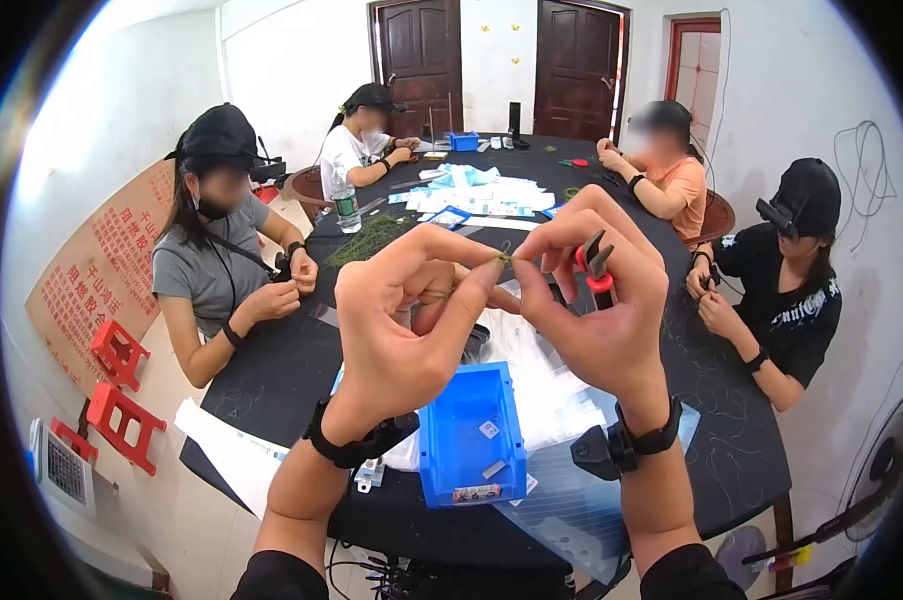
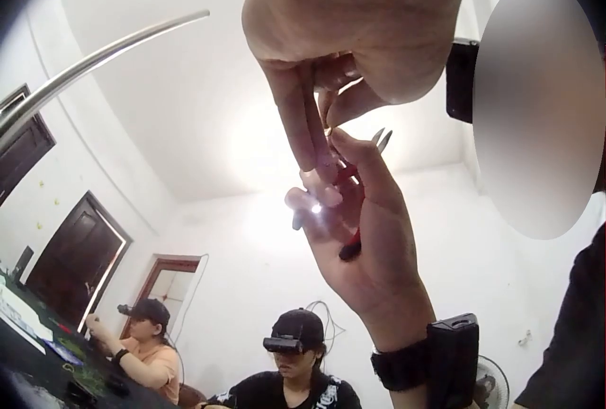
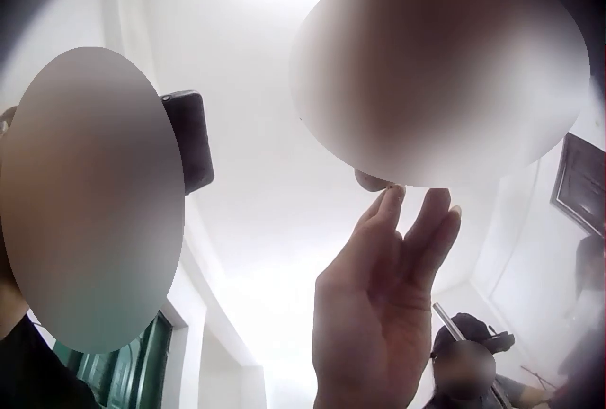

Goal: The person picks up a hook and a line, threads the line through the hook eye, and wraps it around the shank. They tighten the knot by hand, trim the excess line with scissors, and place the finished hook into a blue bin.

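In the head view, both hands are raised over the near side of the table, fingertips almost meeting. My left hand pinches a tiny piece of thin green strand between thumb and forefinger. From the other side, the thumb and forefinger of my right hand pinch the same strand. Red-handled cutting pliers are tucked in the right hand's fingers, jaws pointing up. Their red handle also shows against the palm in the left wrist view. A blur covers much of the right wrist view, where the left hand appears below it.
Below the hands stands a blue plastic bin with small labels inside. Clear plastic bags lie beside it. Green strands are heaped at the left near a water bottle. White packets cover the middle; several people sit around the table.
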Available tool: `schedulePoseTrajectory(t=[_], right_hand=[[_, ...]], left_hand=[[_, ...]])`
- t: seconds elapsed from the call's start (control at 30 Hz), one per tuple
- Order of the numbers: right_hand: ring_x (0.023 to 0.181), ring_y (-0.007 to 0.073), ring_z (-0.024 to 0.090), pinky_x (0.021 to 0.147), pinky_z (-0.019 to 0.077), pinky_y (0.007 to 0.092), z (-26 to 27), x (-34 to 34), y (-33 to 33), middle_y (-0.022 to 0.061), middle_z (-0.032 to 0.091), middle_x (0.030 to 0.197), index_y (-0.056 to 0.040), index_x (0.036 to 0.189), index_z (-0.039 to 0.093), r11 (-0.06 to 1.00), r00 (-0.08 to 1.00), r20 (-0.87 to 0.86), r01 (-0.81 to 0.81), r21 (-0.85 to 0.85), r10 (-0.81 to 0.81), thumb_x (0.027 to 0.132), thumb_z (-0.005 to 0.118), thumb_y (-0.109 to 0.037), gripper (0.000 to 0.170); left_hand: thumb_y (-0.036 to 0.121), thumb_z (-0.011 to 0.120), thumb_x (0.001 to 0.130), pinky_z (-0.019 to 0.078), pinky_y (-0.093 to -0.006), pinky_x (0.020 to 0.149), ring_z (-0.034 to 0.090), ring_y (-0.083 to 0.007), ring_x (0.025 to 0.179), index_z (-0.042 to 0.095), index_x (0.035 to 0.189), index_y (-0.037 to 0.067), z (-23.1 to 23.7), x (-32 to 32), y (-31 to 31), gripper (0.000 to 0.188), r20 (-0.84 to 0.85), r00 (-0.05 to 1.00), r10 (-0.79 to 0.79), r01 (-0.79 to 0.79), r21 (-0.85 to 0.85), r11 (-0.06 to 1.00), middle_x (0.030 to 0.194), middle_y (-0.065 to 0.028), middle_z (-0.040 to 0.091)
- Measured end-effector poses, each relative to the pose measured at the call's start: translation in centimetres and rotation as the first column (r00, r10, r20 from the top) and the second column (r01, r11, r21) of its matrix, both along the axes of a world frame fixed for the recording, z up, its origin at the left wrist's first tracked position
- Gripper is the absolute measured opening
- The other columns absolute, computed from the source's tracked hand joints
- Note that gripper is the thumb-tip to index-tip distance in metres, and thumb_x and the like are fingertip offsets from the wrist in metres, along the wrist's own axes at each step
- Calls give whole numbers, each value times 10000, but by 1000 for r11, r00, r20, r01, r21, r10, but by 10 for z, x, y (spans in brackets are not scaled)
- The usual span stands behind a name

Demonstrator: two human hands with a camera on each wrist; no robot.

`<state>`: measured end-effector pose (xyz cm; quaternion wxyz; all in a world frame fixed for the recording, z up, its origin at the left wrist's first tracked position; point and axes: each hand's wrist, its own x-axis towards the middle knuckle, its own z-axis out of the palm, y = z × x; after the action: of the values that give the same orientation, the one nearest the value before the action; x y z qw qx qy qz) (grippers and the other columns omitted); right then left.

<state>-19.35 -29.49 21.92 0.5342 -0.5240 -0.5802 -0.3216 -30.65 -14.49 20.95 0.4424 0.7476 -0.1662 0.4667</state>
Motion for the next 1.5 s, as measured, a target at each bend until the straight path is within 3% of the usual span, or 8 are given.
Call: schedulePoseTrajectory(t=[0.07, 0.4, 0.6, 0.7, 0.97, 1.27, 1.37, 1.5], right_hand=[[727, 187, 607, 637, 485, 301, 0, -1, -1, 71, 589, 833, -17, 884, 673, 1000, 1000, 16, -4, 0, 4, 760, 791, 26, 177], [715, 187, 612, 628, 482, 298, -1, 1, -1, 77, 591, 836, -13, 891, 661, 999, 999, 26, -24, -21, 25, 751, 800, 25, 200], [718, 105, 599, 571, 442, 232, -1, 2, -7, 41, 609, 842, -27, 916, 699, 993, 995, -76, -75, -93, 68, 770, 789, 28, 181], [709, 79, 598, 552, 431, 213, -1, 3, -5, 29, 628, 860, -44, 942, 722, 996, 992, -90, -89, -13, 87, 770, 786, 36, 200], [700, 158, 656, 591, 520, 268, -2, -1, -2, 65, 666, 885, -53, 966, 741, 994, 981, 175, 77, 73, -89, 730, 825, 36, 266], [706, 193, 666, 601, 526, 302, -3, 4, 0, 70, 661, 842, -51, 970, 747, 991, 963, 247, 77, 113, -103, 670, 846, 12, 321], [704, 210, 663, 608, 526, 315, -5, 5, 1, 76, 658, 842, -46, 967, 734, 989, 951, 285, 94, 112, -123, 671, 842, 2, 320], [701, 222, 658, 611, 521, 321, -3, 3, 0, 74, 649, 830, -44, 940, 710, 990, 950, 283, 111, 88, -131, 681, 832, 4, 291]], left_hand=[[-65, 650, 940, 581, -248, 644, 397, 25, 508, 703, 1046, -53, -1, 0, 0, 118, -4, 1000, 4, -4, 1, 1000, 530, 82, 412], [-69, 645, 939, 574, -239, 642, 411, 25, 511, 710, 1044, -58, 0, 1, -1, 124, -5, 1000, 1, -1, -7, 1000, 527, 77, 413], [-69, 643, 938, 542, -220, 616, 429, 22, 505, 708, 1044, -55, -5, 6, -1, 125, 13, 1000, -25, 26, -44, 999, 524, 75, 434], [-66, 649, 938, 537, -214, 614, 429, 23, 504, 707, 1036, -54, -5, 5, -3, 115, 34, 998, -49, 51, -81, 995, 524, 75, 434], [-53, 682, 942, 536, -207, 614, 412, 34, 511, 705, 1006, -47, -2, 1, -2, 68, 7, 999, -47, 47, -87, 995, 533, 86, 434], [-57, 689, 939, 517, -195, 606, 410, 38, 519, 703, 978, -43, -2, 2, -2, 43, 6, 997, -72, 72, -108, 992, 542, 98, 407], [-42, 669, 972, 464, -158, 591, 664, -40, 672, 668, 1057, -78, -4, 1, 3, 92, -33, 998, -57, 56, -32, 998, 762, -69, 712], [-41, 669, 974, 478, -152, 610, 671, -45, 684, 670, 1068, -76, -1, -2, 3, 100, -74, 997, -20, 21, 12, 1000, 784, -83, 724]])
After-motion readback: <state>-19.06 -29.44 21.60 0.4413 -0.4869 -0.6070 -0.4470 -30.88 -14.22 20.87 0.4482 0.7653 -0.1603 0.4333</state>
